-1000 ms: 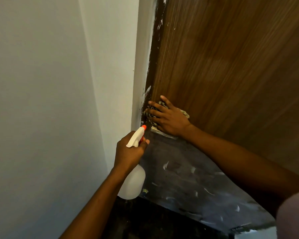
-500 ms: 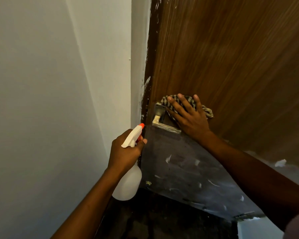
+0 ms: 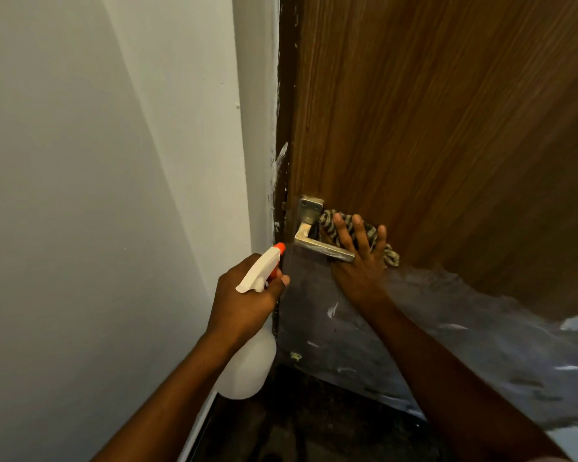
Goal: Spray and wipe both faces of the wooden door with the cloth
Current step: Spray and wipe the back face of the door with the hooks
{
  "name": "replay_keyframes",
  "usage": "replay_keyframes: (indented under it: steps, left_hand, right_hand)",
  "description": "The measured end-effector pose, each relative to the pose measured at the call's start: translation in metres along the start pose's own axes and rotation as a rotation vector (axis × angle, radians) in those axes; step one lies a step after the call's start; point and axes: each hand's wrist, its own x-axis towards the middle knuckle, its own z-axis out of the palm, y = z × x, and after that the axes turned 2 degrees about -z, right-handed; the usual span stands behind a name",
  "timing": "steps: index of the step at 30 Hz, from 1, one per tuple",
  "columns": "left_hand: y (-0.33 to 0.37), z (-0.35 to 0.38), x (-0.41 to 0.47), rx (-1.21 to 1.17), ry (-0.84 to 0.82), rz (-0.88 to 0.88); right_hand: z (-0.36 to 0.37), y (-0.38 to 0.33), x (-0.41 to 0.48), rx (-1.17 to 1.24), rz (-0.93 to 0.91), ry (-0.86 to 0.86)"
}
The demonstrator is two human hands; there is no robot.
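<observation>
Your left hand (image 3: 247, 301) has its grip clamped round the neck of the spray bottle (image 3: 247, 368), with one finger curled at the trigger. The bottle's body is plain translucent white, its head is white, and its orange nozzle (image 3: 280, 248) points at the dark door edge (image 3: 286, 95) just left of the lever.

Your right hand (image 3: 357, 261) lies flat with its fingers straight and spread, so that grip is apart, not closed. It presses the cloth (image 3: 327, 221) against the wooden door (image 3: 431, 128). The cloth is bunched, with dark and pale stripes, and shows above your fingertips and past the right side of your hand. It touches the door just right of the metal backplate (image 3: 309, 208). The silver lever handle (image 3: 321, 250) crosses in front of your fingers.

The door's upper face is warm brown with a fine vertical grain. Its lower part is a dull grey-black panel (image 3: 447, 345) flecked with white smears. White paint marks run down the door edge. A pale grey wall (image 3: 80, 195) fills the left side, and the floor (image 3: 314, 428) below is dark.
</observation>
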Motion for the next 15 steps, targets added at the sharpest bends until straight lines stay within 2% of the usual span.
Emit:
replay_keyframes:
  steps: [4, 6, 8, 10, 12, 15]
  left_hand:
    - [-0.001, 0.009, -0.001, -0.006, -0.018, -0.036]
    - [-0.005, 0.014, -0.004, -0.027, -0.027, -0.063]
    - [-0.009, 0.019, -0.007, -0.046, -0.039, -0.09]
    - [-0.009, 0.02, -0.008, -0.061, -0.039, -0.101]
    - [-0.007, 0.018, -0.004, -0.084, -0.035, -0.101]
    - [-0.001, 0.01, 0.001, -0.094, -0.011, -0.084]
  right_hand:
    - [0.005, -0.042, -0.022, 0.061, 0.207, -0.1]
    - [0.007, -0.047, -0.043, 0.031, 0.174, -0.145]
    - [0.009, -0.048, -0.069, -0.004, 0.04, -0.202]
    - [0.009, -0.05, -0.079, -0.01, 0.003, -0.35]
    - [0.012, -0.055, -0.071, 0.027, 0.102, -0.448]
    - [0.008, -0.091, -0.041, 0.171, 0.386, -0.591]
